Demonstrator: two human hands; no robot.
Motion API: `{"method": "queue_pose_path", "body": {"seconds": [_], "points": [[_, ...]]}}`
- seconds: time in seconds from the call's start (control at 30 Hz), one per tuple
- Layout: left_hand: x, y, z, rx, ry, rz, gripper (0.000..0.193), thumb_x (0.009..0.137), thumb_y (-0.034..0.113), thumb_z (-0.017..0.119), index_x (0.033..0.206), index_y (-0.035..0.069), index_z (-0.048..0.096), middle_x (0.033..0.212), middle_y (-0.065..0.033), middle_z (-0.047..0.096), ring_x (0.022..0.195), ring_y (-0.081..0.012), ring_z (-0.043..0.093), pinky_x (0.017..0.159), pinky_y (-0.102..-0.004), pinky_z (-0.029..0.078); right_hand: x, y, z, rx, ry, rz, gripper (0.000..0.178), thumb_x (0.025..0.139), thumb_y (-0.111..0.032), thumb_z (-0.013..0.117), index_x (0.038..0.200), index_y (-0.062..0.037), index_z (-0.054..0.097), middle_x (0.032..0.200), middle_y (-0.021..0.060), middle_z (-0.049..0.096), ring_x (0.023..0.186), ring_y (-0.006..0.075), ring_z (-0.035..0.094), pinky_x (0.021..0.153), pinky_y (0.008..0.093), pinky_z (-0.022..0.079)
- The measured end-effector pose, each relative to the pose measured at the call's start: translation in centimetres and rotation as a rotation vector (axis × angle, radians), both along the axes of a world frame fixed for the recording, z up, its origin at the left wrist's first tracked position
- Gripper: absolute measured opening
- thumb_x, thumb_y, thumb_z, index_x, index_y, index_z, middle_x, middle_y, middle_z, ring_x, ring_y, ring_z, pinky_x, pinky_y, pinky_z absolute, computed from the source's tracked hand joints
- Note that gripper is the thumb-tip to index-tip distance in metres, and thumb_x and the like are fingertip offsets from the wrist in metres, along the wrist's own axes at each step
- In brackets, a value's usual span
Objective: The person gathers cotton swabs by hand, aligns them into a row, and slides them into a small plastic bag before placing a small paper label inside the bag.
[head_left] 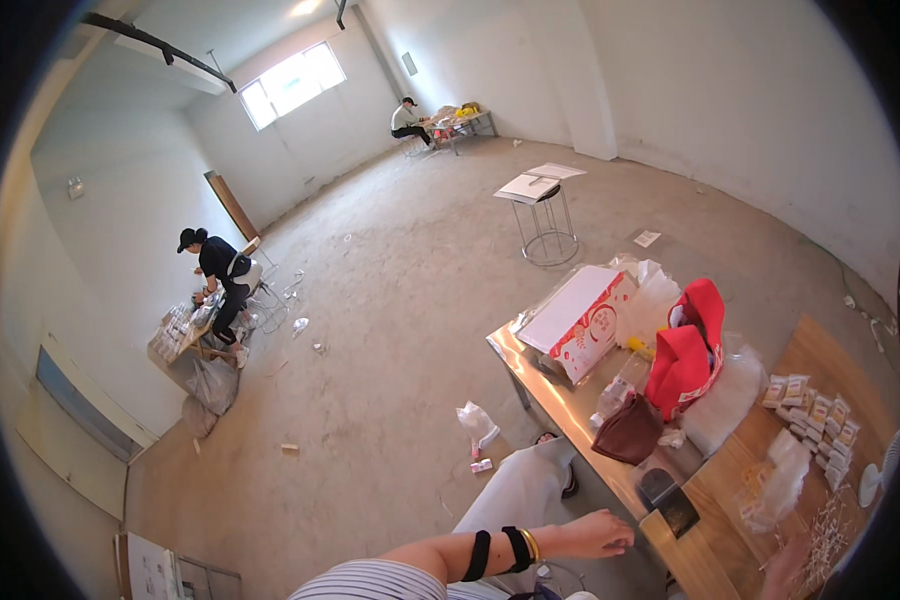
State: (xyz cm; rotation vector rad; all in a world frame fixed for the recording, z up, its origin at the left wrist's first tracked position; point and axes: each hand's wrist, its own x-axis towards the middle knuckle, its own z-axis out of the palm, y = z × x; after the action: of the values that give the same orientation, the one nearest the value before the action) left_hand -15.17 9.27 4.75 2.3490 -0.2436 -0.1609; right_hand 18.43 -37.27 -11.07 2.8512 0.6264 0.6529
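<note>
My left hand [600,535] hangs over my lap just short of the table edge. Its fingers are curled in together, and nothing shows in them. A gold bangle and black bands are on that wrist and forearm. My right hand [788,568] is over the wooden table top [715,560] at the lower right, blurred, with its fingers hard to make out. Right beside it lies a loose heap of thin white sticks, like cotton swabs [828,535]. A clear plastic bag [782,485] rests just beyond, near stacked small white packets [815,420].
On the table stand a white and red box [585,320], a red bag [685,355], a brown pouch [628,430] and a dark flat case [670,505]. A white fan [880,470] is at the right. Papers lie on a stool [540,190]. Two people work at tables farther off.
</note>
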Motion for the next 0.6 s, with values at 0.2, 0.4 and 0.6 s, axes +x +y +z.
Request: {"method": "queue_pose_path", "body": {"seconds": [0.2,0.4,0.6], "points": [[-1.3,-0.1,0.5,-0.016,0.002,0.037,0.019,0.091,0.023,0.064,0.107,0.012,0.06,0.096,-0.0016,0.065,0.097,-0.0228,0.062,0.084,-0.0407,0.042,-2.4,3.3,2.5,0.172,0.184,0.087,0.031,0.075,-0.004,0.065,0.106,-0.0044,0.063,0.113,0.0204,0.059,0.114,0.0381,0.052,0.103,0.0475,0.038],[-1.7,0.0,1.2,-0.023,0.023,0.011,0.02,0.09,0.023,0.064,0.106,0.011,0.063,0.097,-0.0038,0.067,0.097,-0.0251,0.064,0.085,-0.0418,0.044,-5.7,6.3,6.9,0.243,0.436,0.026,0.032,0.076,-0.002,0.065,0.108,-0.0019,0.063,0.105,0.0215,0.061,0.105,0.0393,0.056,0.092,0.0522,0.043],[-1.6,1.1,2.4,-0.023,-0.077,0.063,0.025,0.086,0.022,0.066,0.106,0.008,0.07,0.098,-0.0157,0.071,0.093,-0.0361,0.067,0.083,-0.047,0.053,-10.8,11.5,14.7,0.33,0.535,-0.2,0.039,0.071,-0.009,0.07,0.11,-0.0106,0.07,0.101,0.0173,0.067,0.096,0.0391,0.062,0.084,0.0499,0.05]]}}
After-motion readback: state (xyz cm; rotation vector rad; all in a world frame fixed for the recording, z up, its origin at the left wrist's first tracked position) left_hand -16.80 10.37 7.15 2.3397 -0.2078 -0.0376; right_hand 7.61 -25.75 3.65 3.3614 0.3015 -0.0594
